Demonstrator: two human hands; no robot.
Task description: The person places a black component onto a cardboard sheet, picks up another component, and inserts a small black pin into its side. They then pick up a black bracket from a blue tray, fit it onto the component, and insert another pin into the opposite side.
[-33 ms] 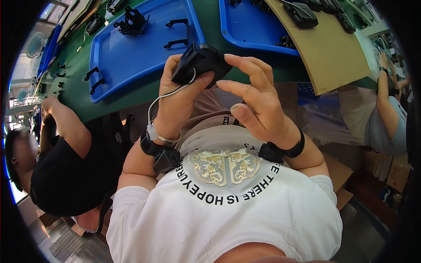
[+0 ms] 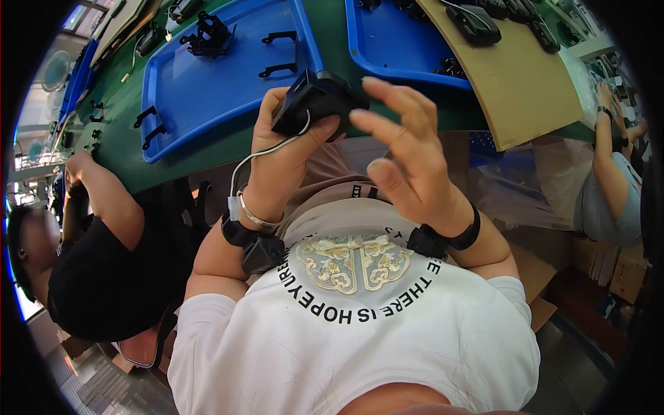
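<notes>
**Housing held in the left hand, right fingers free beside it**

I have one live view, the head camera looking down. In it the left hand (image 2: 282, 149) grasps a boxy black plastic-looking housing (image 2: 315, 104), thumb laid over the near face and the fingers wrapped behind, partly hidden from me. The housing is held up in the air by the near right corner of a shallow blue plastic tray (image 2: 232, 83), which rests on the green worktop (image 2: 453, 111). A thin white cable (image 2: 270, 147) leaves the housing, crosses the hand and hangs to a small white connector (image 2: 234, 207) near the wrist.

The right hand (image 2: 411, 152) holds nothing that I can see: its fingers are spread and loosely bent, the tips just beside the housing's right side. They are blurred, so I cannot tell whether one touches.

I judge the step in hand to be handling or fitting work on the housing, the left hand serving as the holder. As I read it, the next move calls for a firm left grip, a careful placing of the right fingertips on the housing's edge, and slack in the cable so it does not snag.

Thin black brackets (image 2: 279, 69) and a jumbled black part (image 2: 209, 36) lie in the tray, apart from both hands.
</notes>
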